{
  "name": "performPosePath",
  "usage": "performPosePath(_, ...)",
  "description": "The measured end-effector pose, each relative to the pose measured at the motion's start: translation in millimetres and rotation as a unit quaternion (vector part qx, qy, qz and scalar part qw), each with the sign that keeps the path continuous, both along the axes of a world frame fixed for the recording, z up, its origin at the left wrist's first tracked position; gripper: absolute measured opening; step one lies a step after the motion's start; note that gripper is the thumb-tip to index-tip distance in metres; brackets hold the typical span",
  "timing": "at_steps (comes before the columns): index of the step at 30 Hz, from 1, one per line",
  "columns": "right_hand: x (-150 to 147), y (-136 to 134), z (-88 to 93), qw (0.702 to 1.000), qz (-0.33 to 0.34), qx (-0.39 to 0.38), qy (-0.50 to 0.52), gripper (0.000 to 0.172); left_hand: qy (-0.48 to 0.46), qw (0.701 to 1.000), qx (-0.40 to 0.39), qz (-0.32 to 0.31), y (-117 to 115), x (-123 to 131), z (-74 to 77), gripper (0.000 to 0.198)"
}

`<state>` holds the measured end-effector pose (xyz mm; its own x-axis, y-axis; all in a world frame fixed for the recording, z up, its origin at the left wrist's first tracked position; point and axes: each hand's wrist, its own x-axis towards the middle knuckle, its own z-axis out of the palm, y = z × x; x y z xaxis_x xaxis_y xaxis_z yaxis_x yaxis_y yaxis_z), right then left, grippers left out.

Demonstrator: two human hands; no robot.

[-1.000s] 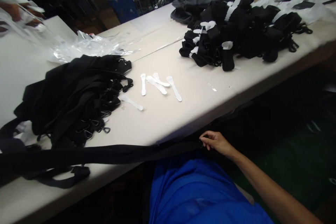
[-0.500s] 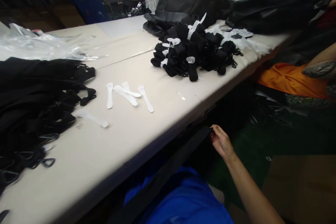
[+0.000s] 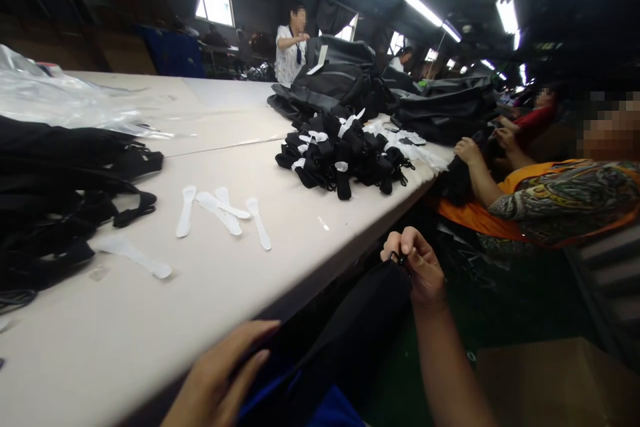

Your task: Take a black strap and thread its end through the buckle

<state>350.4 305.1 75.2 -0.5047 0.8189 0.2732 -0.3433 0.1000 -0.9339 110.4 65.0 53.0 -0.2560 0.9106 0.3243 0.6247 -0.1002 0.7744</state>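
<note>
My right hand (image 3: 417,263) pinches the black hook (image 3: 397,257) at the end of a wide black strap (image 3: 350,313). The strap slopes down from it towards my lap, where its lower part is lost against dark cloth. My left hand (image 3: 225,373) is low at the table's front edge, left of the strap. Its fingers are stretched out and the thumb stands apart, with dark material behind the gap. Nearest on the table are several white notched plastic ties (image 3: 220,210), and one more tie (image 3: 135,257) lies closer to me.
Bundled black straps (image 3: 345,153) with white ties are heaped on the pale table (image 3: 150,333). Black straps (image 3: 65,187) and clear plastic bags (image 3: 75,100) lie left. Black bags (image 3: 335,73) stand behind. A co-worker in an orange apron (image 3: 530,177) handles black material at right; a cardboard box (image 3: 545,373) is below.
My view has tilted up, bringing the co-workers and ceiling lights into sight. My left hand has come into view at the bottom. The right hand still holds the strap's end, now turned more upright.
</note>
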Motion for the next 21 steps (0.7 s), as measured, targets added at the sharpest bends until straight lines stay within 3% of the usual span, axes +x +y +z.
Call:
performPosePath(3,-5.7,-5.1,12.6,0.999,0.042,0.019,0.020,0.041,-0.069,0.988,0.013,-0.136,40.1,32.3,14.0,0.029)
performPosePath(5,-8.1,-7.4,15.8,0.998,0.061,0.016,0.031,0.037,-0.121,0.976,0.024,-0.181,55.4,51.2,23.9,0.032)
performPosePath(8,-12.5,-11.6,12.0,0.995,0.088,-0.020,0.050,0.031,-0.150,0.969,0.054,-0.188,59.5,66.3,25.9,0.046)
performPosePath(11,-21.0,-17.6,1.1,0.985,0.137,-0.057,0.082,0.022,-0.148,0.968,0.062,-0.192,55.7,70.3,13.1,0.069)
performPosePath(14,-33.0,-24.1,-9.4,0.975,0.174,-0.088,0.106,0.015,-0.126,0.978,0.069,-0.151,57.2,72.6,-2.8,0.076)
performPosePath(17,-46.0,-29.4,-14.8,0.973,0.182,-0.093,0.107,0.009,0.023,0.992,0.111,-0.061,64.4,73.2,-13.5,0.067)
performPosePath(21,-61.9,-36.0,-19.3,0.982,0.175,-0.037,0.061,0.006,0.197,0.958,0.206,0.037,73.1,69.4,-17.0,0.060)
